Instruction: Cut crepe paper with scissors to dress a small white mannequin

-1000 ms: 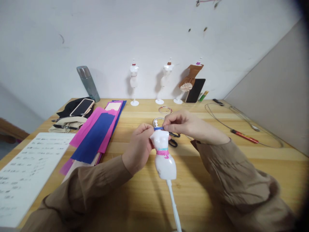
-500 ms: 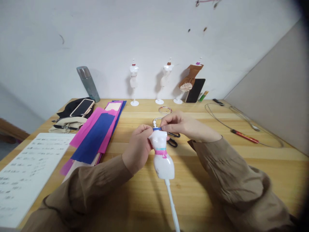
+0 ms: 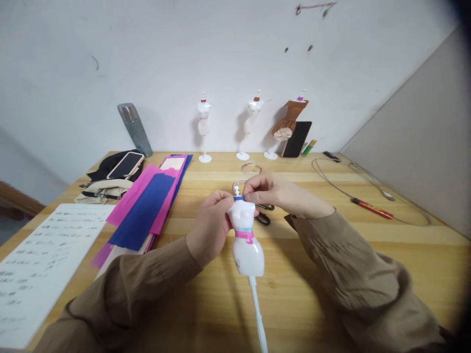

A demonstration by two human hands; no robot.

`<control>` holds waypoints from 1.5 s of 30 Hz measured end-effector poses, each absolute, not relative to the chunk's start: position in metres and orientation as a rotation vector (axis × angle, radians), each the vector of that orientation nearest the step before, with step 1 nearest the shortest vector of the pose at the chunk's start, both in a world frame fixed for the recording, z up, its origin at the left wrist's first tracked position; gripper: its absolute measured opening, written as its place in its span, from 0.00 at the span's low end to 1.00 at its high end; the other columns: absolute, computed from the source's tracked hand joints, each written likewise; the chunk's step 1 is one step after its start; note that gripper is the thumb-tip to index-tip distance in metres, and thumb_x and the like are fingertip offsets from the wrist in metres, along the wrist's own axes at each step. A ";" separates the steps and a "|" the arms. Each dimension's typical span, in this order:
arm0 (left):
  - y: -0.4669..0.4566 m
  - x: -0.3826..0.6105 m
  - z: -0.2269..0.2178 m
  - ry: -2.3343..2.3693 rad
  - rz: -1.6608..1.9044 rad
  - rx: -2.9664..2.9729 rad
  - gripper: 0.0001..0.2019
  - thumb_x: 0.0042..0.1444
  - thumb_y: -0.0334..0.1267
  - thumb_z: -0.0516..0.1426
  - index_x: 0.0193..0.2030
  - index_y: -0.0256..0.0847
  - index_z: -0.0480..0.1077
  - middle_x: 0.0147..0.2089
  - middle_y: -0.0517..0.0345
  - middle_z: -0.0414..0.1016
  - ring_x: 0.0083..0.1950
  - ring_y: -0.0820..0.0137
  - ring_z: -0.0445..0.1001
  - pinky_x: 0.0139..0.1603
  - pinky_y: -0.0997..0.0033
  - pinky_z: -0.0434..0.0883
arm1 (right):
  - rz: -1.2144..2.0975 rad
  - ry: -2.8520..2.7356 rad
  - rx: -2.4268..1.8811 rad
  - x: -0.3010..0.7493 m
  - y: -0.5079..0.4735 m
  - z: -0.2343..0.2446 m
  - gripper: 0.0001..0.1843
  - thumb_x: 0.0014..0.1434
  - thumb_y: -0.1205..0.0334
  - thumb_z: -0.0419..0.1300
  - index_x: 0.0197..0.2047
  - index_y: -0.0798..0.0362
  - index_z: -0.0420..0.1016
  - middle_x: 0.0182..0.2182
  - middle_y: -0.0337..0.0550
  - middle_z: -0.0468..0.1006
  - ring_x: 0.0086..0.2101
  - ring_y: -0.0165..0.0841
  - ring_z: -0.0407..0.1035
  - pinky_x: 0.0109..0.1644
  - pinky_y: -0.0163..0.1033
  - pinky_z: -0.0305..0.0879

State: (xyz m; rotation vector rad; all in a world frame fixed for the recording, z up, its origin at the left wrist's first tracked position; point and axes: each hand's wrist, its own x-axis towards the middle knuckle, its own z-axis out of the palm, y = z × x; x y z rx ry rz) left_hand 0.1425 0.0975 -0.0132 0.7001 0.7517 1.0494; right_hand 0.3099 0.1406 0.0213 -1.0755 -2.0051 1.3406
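A small white mannequin bust [image 3: 246, 245] on a white pole is held tilted over the wooden table [image 3: 331, 264]. It has a pink and teal band at its waist and a blue strip [image 3: 239, 198] round its neck. My left hand [image 3: 211, 223] grips the bust's shoulder from the left, fingers closed. My right hand [image 3: 270, 191] pinches the blue strip at the neck from the right. Black scissors [image 3: 263, 215] lie on the table just behind the bust.
Pink and blue paper sheets [image 3: 150, 201] lie at the left, a printed sheet [image 3: 40, 255] nearer me. A phone [image 3: 125, 164] rests on dark cloth, a flask [image 3: 134, 128] behind. Three mannequins [image 3: 203, 125] stand by the wall. A cable and red pen [image 3: 371, 208] lie right.
The bust has shifted slightly left and down with both hands; my right fingers have moved a little along the blue strip at the neck.
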 end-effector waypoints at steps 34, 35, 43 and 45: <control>0.095 0.143 -0.013 0.701 1.136 0.736 0.11 0.53 0.38 0.60 0.30 0.41 0.60 0.28 0.60 0.71 0.30 0.67 0.77 0.33 0.68 0.71 | 1.046 -2.051 -0.933 0.314 0.131 0.031 0.07 0.52 0.60 0.64 0.25 0.53 0.76 0.21 0.38 0.72 0.24 0.28 0.64 0.29 0.35 0.61; 0.095 0.144 -0.013 0.699 1.133 0.737 0.11 0.53 0.38 0.60 0.30 0.41 0.60 0.28 0.60 0.71 0.30 0.67 0.77 0.33 0.69 0.71 | 0.997 -2.074 -0.918 0.314 0.130 0.032 0.07 0.52 0.61 0.64 0.25 0.53 0.76 0.21 0.38 0.72 0.25 0.28 0.65 0.29 0.35 0.61; 0.097 0.144 -0.014 0.686 1.136 0.717 0.11 0.51 0.38 0.61 0.30 0.40 0.60 0.28 0.60 0.71 0.31 0.66 0.77 0.34 0.67 0.72 | 1.040 -2.084 -1.005 0.316 0.135 0.027 0.10 0.53 0.57 0.64 0.25 0.54 0.76 0.21 0.39 0.74 0.25 0.29 0.65 0.29 0.35 0.61; 0.097 0.144 -0.015 0.687 1.142 0.719 0.12 0.51 0.39 0.62 0.30 0.41 0.60 0.28 0.60 0.71 0.32 0.66 0.77 0.35 0.66 0.72 | 1.100 -2.067 -1.046 0.316 0.138 0.026 0.12 0.53 0.55 0.63 0.25 0.54 0.76 0.21 0.40 0.74 0.25 0.29 0.66 0.29 0.36 0.62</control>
